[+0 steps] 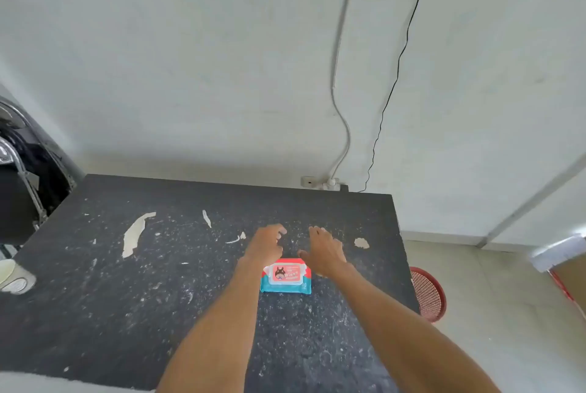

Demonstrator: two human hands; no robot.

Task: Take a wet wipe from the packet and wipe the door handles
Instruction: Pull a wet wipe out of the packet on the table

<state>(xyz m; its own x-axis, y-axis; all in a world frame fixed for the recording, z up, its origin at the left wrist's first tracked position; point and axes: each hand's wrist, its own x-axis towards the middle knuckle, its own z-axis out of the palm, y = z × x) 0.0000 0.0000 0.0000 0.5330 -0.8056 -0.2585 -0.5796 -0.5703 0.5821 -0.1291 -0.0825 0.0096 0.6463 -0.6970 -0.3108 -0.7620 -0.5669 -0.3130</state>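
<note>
Head cam: wet wipe packet [286,277] lies flat on the dark scuffed table [126,281], lid side up, near the table's right half and close to the person. Lid looks closed; no wipe pulled yet.

Left hand [265,242] sits just past the packet's far left corner, fingers curled loosely, holding nothing. Right hand [325,250] is just past the far right corner, fingers spread and relaxed, also empty. Can't tell whether either wrist touches the packet. Both hands bracket the packet from behind, which reads as a setup for a two-hand open: one pins the soft pack, the other flips the lid. That makes sense because a light pack would slide or lift if pulled one-handed.

No door or handle in view, so the wiping target is elsewhere. Red basket [428,296] on the floor right of the table, cables [341,100] down the wall behind; neither matters here.

Judgement: task at the very start.
</note>
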